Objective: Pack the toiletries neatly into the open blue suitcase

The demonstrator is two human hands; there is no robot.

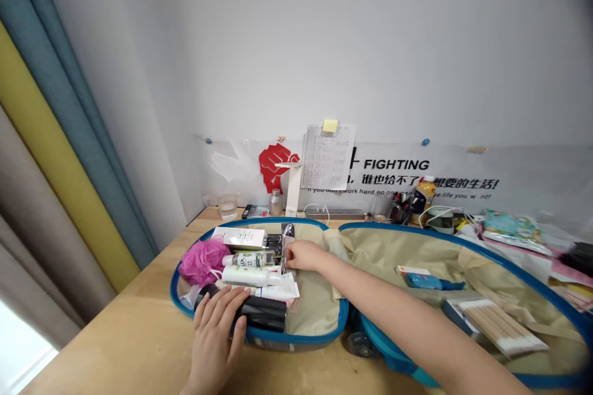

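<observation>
Counter: bare wood (134, 315) runs past the left shell's left end.
Left shell: half of an open suitcase (317, 305), blue-rimmed, its items packed toward the left; the lining shows at its right end.
Bath puff: a pink mesh ball (204, 261) at the left edge of the shell.
Left hand: palm down (218, 318) over the near rim, fingers loosely spread on the black cylinder, thumb apart; it rests rather than grips.
Black cylinder: lies on its side (266, 313) along the near edge. Uneven pressure from the hand could roll it against its neighbours.
White box: lies near the far edge (239, 237).
Bottles and tube: a clear bottle (252, 258), a white bottle (245, 275) and a white tube (280, 291) lie between box and cylinder. A sideways nudge could shift this loose row.
Slim packet: at the right end of the row (288, 232), running from the far edge toward the middle. If pushed too hard, it might slip or skew.
Right hand: fingertips drawn together on the packet's right side (303, 255), apparently pinching it; forearm across the hinge.
Right shell: lining partly exposed (384, 253); holds a blue bottle (428, 282) and, toward the near right edge, cotton swabs (503, 324).
</observation>
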